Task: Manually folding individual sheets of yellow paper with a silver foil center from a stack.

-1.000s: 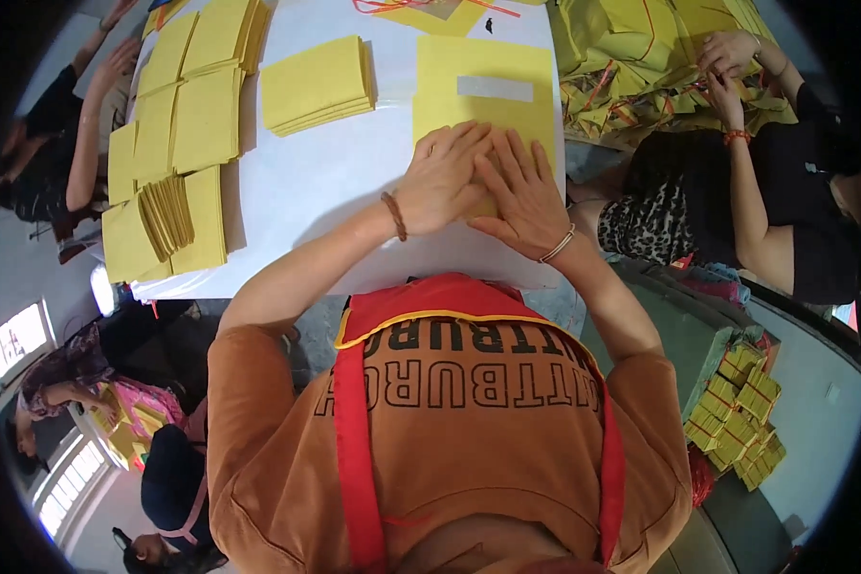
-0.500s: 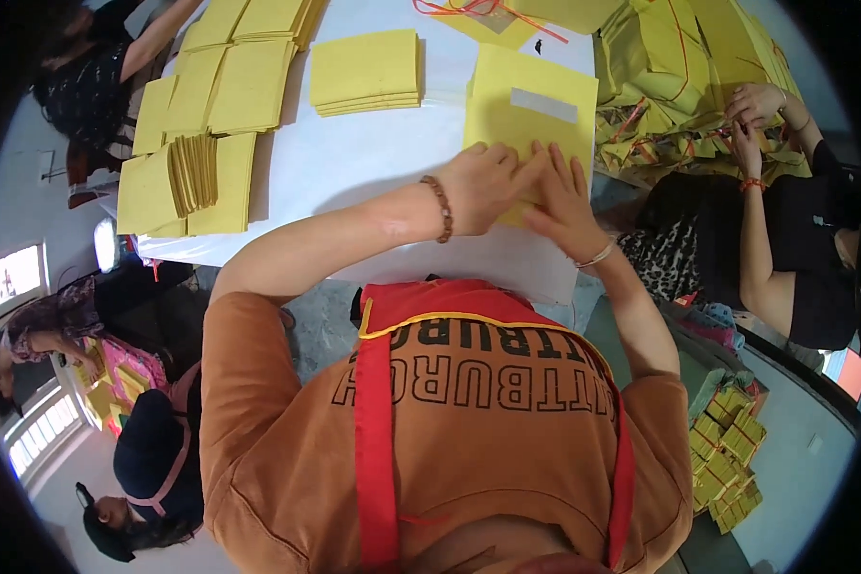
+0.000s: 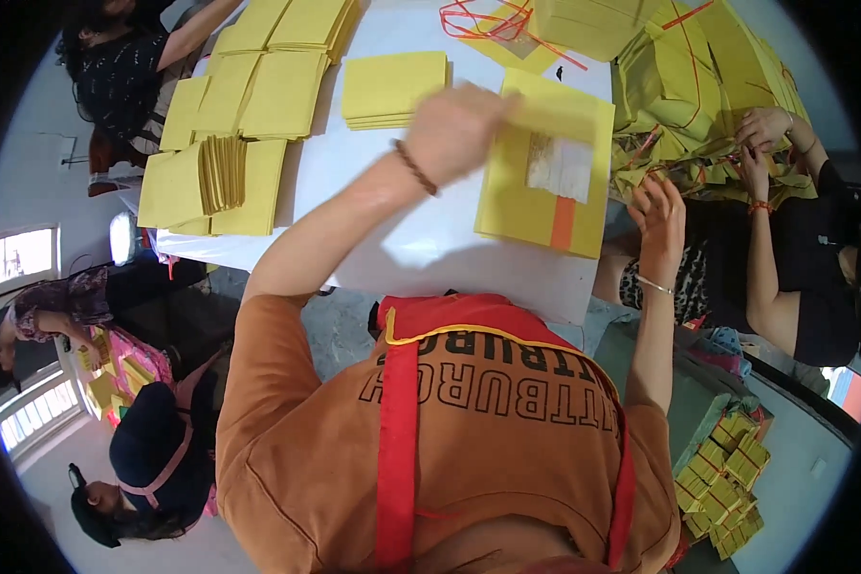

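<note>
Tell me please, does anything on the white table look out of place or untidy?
Yes, slightly. At the left, one bundle of yellow paper stands on edge, unlike the flat yellow stacks around it. Farther off, red string lies tangled, and a small dark speck shows nearby.

From here: sheet (image 3: 507, 206) yellow, patch (image 3: 572, 172) whitish with mottled left side, strip (image 3: 563, 225) orange. Stacks (image 3: 279, 94) yellow. Table (image 3: 378, 220) white. Shirt (image 3: 507, 469) rust-brown, black-lettered. Apron (image 3: 464, 311) red, yellow-trimmed. Cord (image 3: 481, 21) red-orange. Bracelet (image 3: 413, 167) brown, bangle (image 3: 656, 286) silvery. Right-hand co-worker's top (image 3: 813, 297) black, bottoms (image 3: 684, 273) black-and-grey spotted.
</note>
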`<state>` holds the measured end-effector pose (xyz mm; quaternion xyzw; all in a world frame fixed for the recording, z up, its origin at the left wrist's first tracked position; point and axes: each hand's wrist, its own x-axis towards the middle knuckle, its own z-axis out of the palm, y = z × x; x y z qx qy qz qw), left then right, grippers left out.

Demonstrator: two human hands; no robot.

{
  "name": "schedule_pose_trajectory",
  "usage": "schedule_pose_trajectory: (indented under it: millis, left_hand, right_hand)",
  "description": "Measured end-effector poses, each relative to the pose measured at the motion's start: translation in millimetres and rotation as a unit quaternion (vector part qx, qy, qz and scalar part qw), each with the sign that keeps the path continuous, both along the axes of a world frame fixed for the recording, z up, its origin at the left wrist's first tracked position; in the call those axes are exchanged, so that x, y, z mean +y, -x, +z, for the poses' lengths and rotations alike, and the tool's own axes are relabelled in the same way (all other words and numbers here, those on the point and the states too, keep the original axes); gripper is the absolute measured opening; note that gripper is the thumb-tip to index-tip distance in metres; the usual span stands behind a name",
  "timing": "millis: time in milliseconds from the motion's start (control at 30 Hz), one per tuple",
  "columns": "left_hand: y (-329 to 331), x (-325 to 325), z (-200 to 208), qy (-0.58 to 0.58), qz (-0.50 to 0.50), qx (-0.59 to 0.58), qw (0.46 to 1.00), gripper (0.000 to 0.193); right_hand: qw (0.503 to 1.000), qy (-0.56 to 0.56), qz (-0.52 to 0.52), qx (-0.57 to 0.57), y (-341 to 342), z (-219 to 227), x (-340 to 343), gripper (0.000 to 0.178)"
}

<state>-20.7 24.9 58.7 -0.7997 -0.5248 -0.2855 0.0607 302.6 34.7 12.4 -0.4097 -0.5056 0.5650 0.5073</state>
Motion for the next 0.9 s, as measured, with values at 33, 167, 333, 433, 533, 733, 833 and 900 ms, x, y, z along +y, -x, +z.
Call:
schedule_pose_trajectory:
  millis: [33, 167, 333, 433, 533, 733, 833, 900]
  left_hand:
    - [21.3, 3.7, -0.1, -0.070, 0.014, -0.002, 0.997, 0.033]
    - [105.8, 29.0, -53.2, -0.181, 0.076, 0.059, 0.979, 0.034]
    - [137.9, 25.5, -136.1, -0.031, 0.122, 0.106, 0.986, 0.038]
    - [139.8, 24.6, -146.8, 0.023, 0.118, 0.103, 0.987, 0.042]
    - [146.7, 23.9, -151.1, 0.074, 0.103, 0.096, 0.987, 0.048]
    - [127.5, 1.7, -157.0, 0.158, 0.145, 0.119, 0.969, 0.067]
    - [124.3, 2.8, -159.0, 0.168, 0.157, 0.172, 0.958, 0.071]
    - [124.8, 5.4, -156.8, 0.168, 0.151, 0.187, 0.956, 0.071]
  right_hand:
    - [0.999, 0.032, -0.033, 0.004, -3.3, -5.2, -2.9, 0.042]
    - [0.994, 0.064, -0.063, -0.061, 4.0, -15.2, -11.0, 0.033]
    - [0.994, -0.038, 0.029, -0.100, 21.5, -19.8, -17.8, 0.028]
    - [0.990, -0.010, 0.064, -0.124, 23.3, -19.7, -21.0, 0.027]
    - [0.990, 0.008, 0.059, -0.129, 24.7, -20.7, -17.5, 0.025]
    - [0.986, -0.009, 0.065, -0.154, 22.9, -22.4, -13.2, 0.023]
    - [0.980, -0.019, 0.058, -0.187, 26.0, -19.7, -11.0, 0.023]
    - [0.946, -0.107, 0.054, -0.302, 29.0, -11.7, -9.3, 0.022]
